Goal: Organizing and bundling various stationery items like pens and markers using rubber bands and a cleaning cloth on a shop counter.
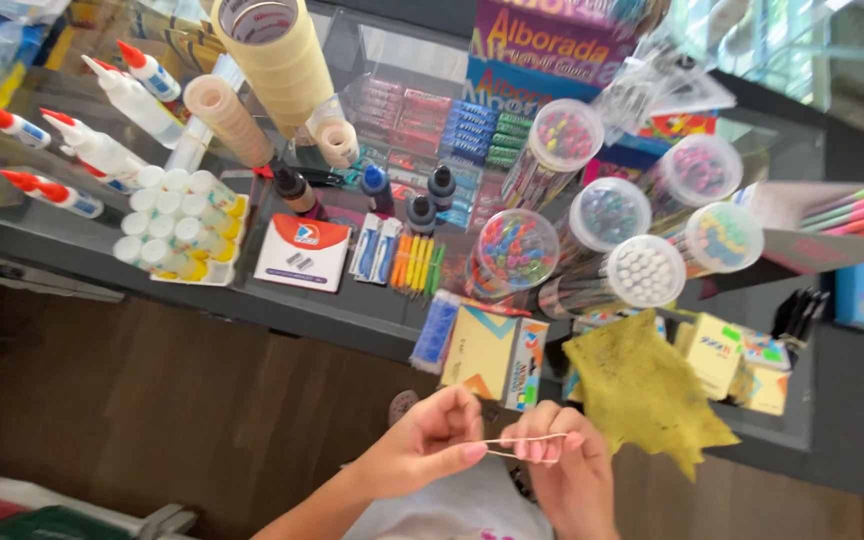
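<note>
— So where do things stand with the hands?

— Both sit at the bottom centre of the frame. The left hand (427, 440) and right hand (564, 462) are close together, each pinching one end of a thin rubber band (524, 447), pulled into a flat loop between them.

— Which step would you call it?

— I'd judge the band is being stretched, held in the air below the counter (352, 315) edge, touching nothing else. Any next move calls for keeping both pinches firm; a thin, springy band could slip or snap back.

— What's close by?

— Just above the hands, at the lower middle, a boxy yellow note pack (480, 350), matte card. To its right a crumpled yellow cloth (642, 390), soft, ragged-edged, draped over the counter's lip.

— And further up?

— Clear round tubs (517, 250) of coloured bits at centre right, hard plastic. Smooth tan tape rolls (272, 50) at the top, white glue bottles (102, 150) with red tips at upper left, and a tray of small white-capped tubes (177, 225) beside them.
</note>
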